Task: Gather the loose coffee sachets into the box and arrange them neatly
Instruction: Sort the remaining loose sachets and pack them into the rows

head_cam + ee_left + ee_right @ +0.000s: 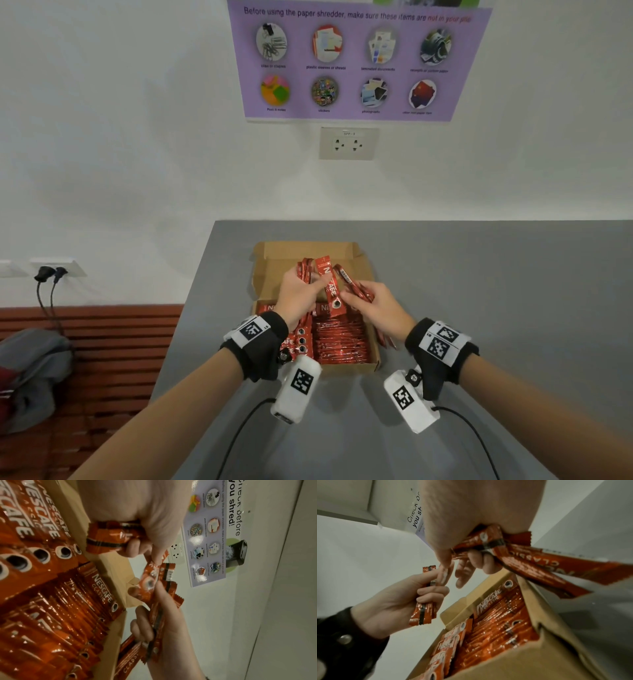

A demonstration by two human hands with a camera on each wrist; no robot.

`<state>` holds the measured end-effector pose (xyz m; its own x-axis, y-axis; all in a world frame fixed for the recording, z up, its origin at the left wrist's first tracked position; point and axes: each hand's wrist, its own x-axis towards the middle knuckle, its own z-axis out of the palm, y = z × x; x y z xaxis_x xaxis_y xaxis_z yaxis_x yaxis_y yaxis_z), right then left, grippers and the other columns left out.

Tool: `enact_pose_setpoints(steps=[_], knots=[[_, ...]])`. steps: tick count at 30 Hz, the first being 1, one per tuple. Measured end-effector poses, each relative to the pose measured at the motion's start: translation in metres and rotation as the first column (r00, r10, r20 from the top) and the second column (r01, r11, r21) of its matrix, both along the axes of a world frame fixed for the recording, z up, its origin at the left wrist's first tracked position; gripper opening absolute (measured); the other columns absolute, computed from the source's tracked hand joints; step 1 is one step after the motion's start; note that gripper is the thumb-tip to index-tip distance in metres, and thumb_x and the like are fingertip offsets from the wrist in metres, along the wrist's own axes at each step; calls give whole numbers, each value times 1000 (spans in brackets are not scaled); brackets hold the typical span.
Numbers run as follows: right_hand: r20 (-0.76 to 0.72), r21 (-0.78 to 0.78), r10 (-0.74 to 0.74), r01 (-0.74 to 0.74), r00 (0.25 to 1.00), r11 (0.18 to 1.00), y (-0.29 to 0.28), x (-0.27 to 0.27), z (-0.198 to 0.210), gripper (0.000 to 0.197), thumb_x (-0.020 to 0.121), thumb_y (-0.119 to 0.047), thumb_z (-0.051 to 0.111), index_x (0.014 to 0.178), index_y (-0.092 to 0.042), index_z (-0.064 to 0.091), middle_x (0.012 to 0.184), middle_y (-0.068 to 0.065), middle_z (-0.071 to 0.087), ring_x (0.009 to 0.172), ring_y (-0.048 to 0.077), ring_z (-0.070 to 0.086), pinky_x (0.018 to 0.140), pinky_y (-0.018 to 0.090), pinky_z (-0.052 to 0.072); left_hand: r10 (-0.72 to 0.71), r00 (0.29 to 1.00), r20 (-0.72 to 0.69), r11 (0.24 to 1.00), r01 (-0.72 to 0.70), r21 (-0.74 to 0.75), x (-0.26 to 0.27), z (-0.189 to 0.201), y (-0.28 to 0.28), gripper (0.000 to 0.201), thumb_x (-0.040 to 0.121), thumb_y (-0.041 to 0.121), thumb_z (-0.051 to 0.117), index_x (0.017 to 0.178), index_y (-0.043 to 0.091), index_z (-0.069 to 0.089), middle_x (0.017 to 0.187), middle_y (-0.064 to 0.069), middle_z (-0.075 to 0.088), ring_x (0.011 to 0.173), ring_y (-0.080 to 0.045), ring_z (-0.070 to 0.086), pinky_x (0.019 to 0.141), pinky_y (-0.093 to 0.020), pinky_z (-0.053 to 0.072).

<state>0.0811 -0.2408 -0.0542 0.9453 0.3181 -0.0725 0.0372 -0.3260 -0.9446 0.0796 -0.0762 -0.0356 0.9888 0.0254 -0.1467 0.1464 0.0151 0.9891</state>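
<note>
An open cardboard box (375, 356) sits on the grey table, packed with rows of red coffee sachets (340, 337). Both hands hover above it. My left hand (298, 291) grips a bunch of red sachets (109, 536) and pinches one more sachet (329, 284) between thumb and forefinger. My right hand (371, 303) grips another bunch of sachets (518, 557), fanned out past the box's right wall. The box (544, 639) and its stacked sachets (496, 626) also show in the right wrist view, where the left hand (388, 607) holds its bunch.
The grey table (496, 291) runs against a white wall with a socket (348, 143) and a purple poster (356, 61). The box's lid flap (308, 250) stands open at the back. A wooden bench (102, 342) with a grey bundle (30, 373) lies left.
</note>
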Motion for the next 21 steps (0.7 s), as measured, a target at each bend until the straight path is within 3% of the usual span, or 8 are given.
enact_pose_setpoints(steps=[3, 7, 9, 12, 16, 18, 21], knots=[[32, -18, -4, 5, 999, 1000, 0, 2, 3, 5, 83, -18, 68, 82, -16, 64, 84, 5, 69, 81, 16, 66, 80, 30, 53, 19, 1000, -6, 999, -19, 38, 2, -3, 1, 12, 88, 17, 63, 87, 9, 53, 65, 5, 54, 36, 5, 46, 42, -10, 35], [13, -140, -20, 21, 1000, 990, -8, 11, 6, 10, 80, -11, 70, 79, -19, 64, 83, -1, 69, 80, 12, 65, 80, 29, 51, -71, 997, -19, 997, 71, 34, -3, -2, 8, 10, 86, 13, 64, 89, 10, 55, 59, 8, 50, 34, 1, 40, 37, -10, 31], [-13, -166, -33, 30, 999, 986, -16, 16, 9, 12, 81, -8, 68, 78, -19, 66, 84, -3, 68, 80, 8, 63, 78, 23, 47, -80, 996, 25, 985, 75, 157, -3, -5, 16, 7, 85, 10, 64, 89, 7, 58, 67, 6, 56, 39, 3, 46, 42, -7, 34], [-19, -274, -14, 8, 1000, 962, -21, 18, 10, 10, 82, -9, 68, 80, -18, 68, 84, -4, 68, 81, 7, 62, 74, 17, 44, -199, 980, -7, 893, 184, 411, -3, -14, 25, 7, 82, 12, 68, 83, 9, 62, 79, 1, 64, 63, -2, 58, 60, -9, 46], [19, -365, -49, 52, 999, 929, -16, 13, 5, 4, 80, -10, 70, 85, -9, 71, 79, -6, 66, 74, 0, 58, 68, 9, 41, -230, 973, -10, 799, 195, 569, -4, -23, 25, 12, 78, 16, 74, 85, 14, 66, 80, 1, 69, 70, -4, 63, 64, -10, 49], [55, -418, -61, 79, 997, 905, -15, 11, 0, 2, 80, -11, 71, 81, -10, 71, 76, -7, 65, 74, 4, 60, 72, 15, 45, -260, 966, 15, 741, 189, 645, -5, -22, 24, 13, 78, 22, 74, 85, 17, 65, 83, 4, 67, 77, -6, 63, 70, -15, 51], [88, -472, -74, 107, 993, 875, -15, 9, -6, 4, 81, -15, 70, 79, -11, 70, 79, -1, 69, 77, 13, 65, 77, 26, 52, -325, 946, -3, 633, 220, 742, -9, -21, 20, 16, 78, 28, 73, 88, 22, 62, 88, 8, 62, 77, -5, 59, 69, -18, 47]])
